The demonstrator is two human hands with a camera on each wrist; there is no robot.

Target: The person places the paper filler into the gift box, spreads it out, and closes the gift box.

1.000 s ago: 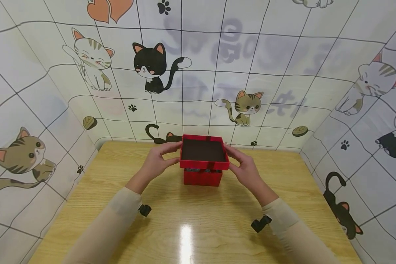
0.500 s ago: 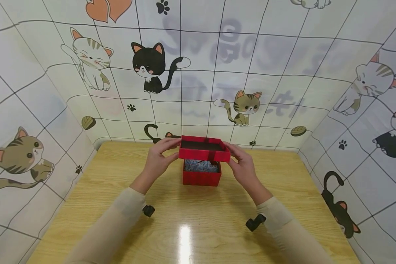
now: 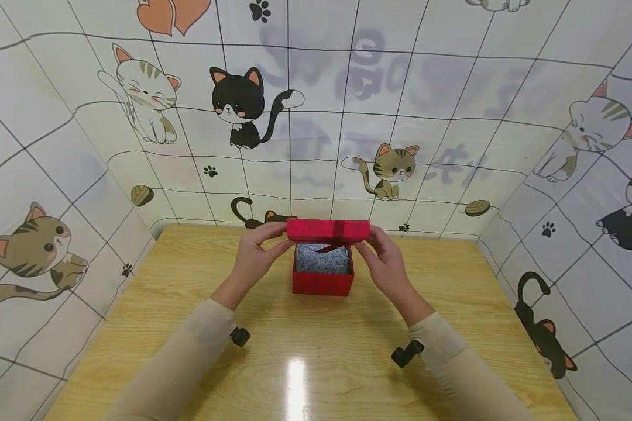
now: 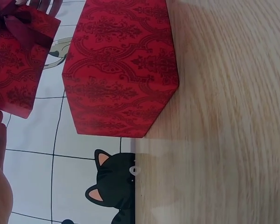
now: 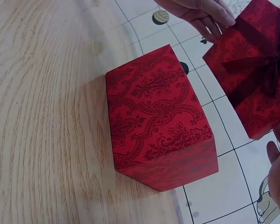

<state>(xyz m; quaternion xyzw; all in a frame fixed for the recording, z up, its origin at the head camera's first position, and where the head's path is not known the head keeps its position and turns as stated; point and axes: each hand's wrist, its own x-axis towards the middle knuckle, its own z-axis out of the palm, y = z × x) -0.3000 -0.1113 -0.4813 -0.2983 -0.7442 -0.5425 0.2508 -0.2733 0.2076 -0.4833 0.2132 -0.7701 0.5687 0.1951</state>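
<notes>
A red patterned gift box (image 3: pixel 323 284) stands uncovered on the table, with pale blue-grey shredded paper (image 3: pixel 321 261) inside. Above its back part, the red box lid (image 3: pixel 316 230) is held up and tilted, its front side facing me. My left hand (image 3: pixel 255 255) grips the lid's left edge, thumb below and fingers above. At the right edge, my right hand (image 3: pixel 388 265) pinches it in the same way. Both wrist views show a dark red ribbon bow (image 5: pixel 269 63) on the lid's top. The box (image 4: pixel 121 65) is apart from both hands.
The wooden table (image 3: pixel 316 345) stretches toward me in front of the box. Behind and at both sides hangs a white grid-lined cloth (image 3: pixel 316 134) printed with cartoon cats. Small black cameras (image 3: pixel 408 354) sit on both wrists.
The lid has been lifted off the box and tipped, so its dark inside no longer shows. More shredded paper is visible now. Both hands rose slightly with it.
</notes>
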